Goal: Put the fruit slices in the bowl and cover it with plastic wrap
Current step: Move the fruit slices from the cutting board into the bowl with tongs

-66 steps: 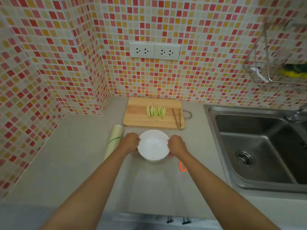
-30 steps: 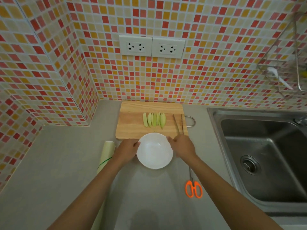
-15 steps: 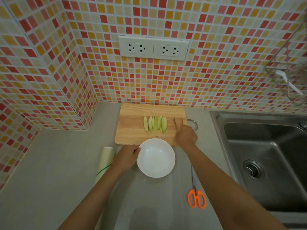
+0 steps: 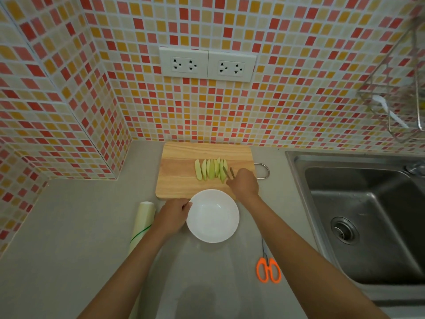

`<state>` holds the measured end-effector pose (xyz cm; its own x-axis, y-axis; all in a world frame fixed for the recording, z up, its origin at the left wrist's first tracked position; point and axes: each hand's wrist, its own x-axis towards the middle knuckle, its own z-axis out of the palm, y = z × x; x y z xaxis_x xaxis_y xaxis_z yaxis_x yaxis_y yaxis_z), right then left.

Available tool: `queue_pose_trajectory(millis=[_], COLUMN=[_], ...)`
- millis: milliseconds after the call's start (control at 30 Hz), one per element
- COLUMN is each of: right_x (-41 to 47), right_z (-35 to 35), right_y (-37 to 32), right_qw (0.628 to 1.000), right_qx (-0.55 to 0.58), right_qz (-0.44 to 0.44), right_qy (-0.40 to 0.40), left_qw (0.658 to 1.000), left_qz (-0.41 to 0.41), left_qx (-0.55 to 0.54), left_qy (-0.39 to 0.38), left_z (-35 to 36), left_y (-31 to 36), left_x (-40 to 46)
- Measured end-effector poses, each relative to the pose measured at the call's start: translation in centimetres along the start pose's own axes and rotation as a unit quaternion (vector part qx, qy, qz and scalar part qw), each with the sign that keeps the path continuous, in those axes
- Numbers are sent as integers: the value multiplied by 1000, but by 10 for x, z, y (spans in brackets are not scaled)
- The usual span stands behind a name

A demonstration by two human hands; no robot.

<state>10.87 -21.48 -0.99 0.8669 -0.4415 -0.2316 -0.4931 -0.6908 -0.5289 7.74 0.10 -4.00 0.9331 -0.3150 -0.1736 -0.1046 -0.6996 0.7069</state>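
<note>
Several pale green fruit slices (image 4: 210, 169) lie in a row on a wooden cutting board (image 4: 179, 166) against the tiled wall. An empty white bowl (image 4: 212, 216) sits on the counter just in front of the board. My left hand (image 4: 174, 215) grips the bowl's left rim. My right hand (image 4: 244, 184) is over the board's right part, closed on a pair of tongs (image 4: 228, 173) whose tips point at the rightmost slices. A roll of plastic wrap (image 4: 141, 223) lies left of the bowl, partly behind my left forearm.
Orange-handled scissors (image 4: 268, 268) lie on the grey counter right of my right forearm. A steel sink (image 4: 368, 217) takes up the right side. A wire rack (image 4: 395, 104) hangs on the wall above it. Two socket plates (image 4: 207, 64) sit above the board.
My right hand left the bowl's rim, reached to the board and picked up the tongs, which now point at the slices. The left hand stays on the bowl. The view moved closer.
</note>
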Motion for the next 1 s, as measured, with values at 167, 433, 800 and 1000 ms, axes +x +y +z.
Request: queue_pose_trajectory(millis=[167,433,800,1000], right_x=[-2,0,-4,-3], right_z=[1,3,3,6], right_y=[-10,-11,-6,-9], right_qw=[999,999,998,994], right_qx=[-39,-32,-60,-110], right_qz=[-13,-5,7,-16], right_qy=[4,-4,6,-4], left_qw=[1000,1000,1000,1000], left_qz=[-5,-18,-13,-15], left_qx=[-1,3,-2,-6], left_qy=[5,-1,-3,-2], left_z=[0,-1,-2,-2], left_y=[1,4,6,7], left_x=[-1,-2,-3,-4])
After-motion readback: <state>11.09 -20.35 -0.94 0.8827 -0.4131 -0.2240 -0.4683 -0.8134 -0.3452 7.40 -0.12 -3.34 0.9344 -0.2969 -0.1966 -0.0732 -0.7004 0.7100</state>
